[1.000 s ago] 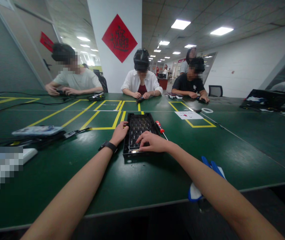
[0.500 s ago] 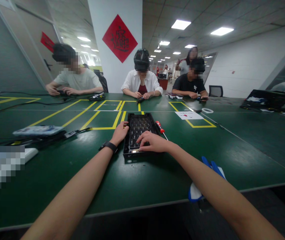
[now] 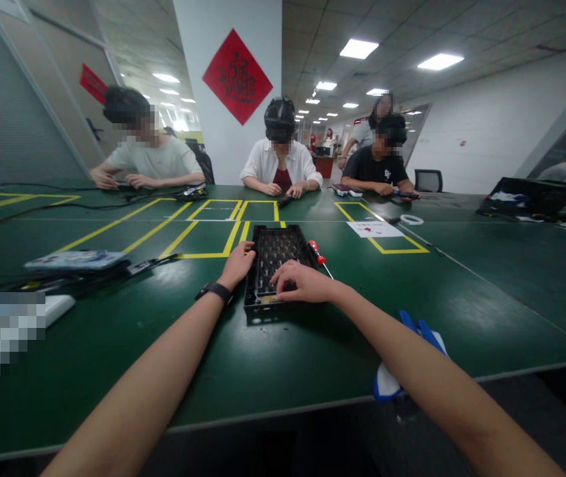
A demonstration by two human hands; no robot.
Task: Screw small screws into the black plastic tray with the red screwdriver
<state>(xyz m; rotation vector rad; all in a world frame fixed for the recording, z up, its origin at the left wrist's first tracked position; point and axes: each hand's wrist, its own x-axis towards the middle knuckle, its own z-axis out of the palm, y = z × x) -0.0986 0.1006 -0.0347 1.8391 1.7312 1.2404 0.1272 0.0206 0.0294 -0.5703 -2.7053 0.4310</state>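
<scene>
A black rectangular case (image 3: 305,240) lies on the green table in front of me, its near end toward me. Dark rows of small round fittings fill its inside. My left hand (image 3: 237,266) grips the case's left wall, fingers bent over the edge. Over the near right part, my right hand (image 3: 305,281) is bent, thumb and fingertips close together at a small yellowish piece (image 3: 267,299) by the near wall. Whatever lies between those fingertips is too small to make out. A screwdriver (image 3: 317,252) with a red handle rests just right of the case.
Blue-and-white gloves (image 3: 386,384) lie under my right forearm near the table edge. To the left are a light blue box (image 3: 74,260), cables and a white object (image 3: 59,308). A paper sheet (image 3: 375,229) and white ring (image 3: 412,219) lie beyond. Several people sit opposite.
My right fingertips have shifted very slightly right, and the small piece by the near wall looks yellowish instead of bright white. My left hand and the case stay put. A standing person opposite lowered an arm.
</scene>
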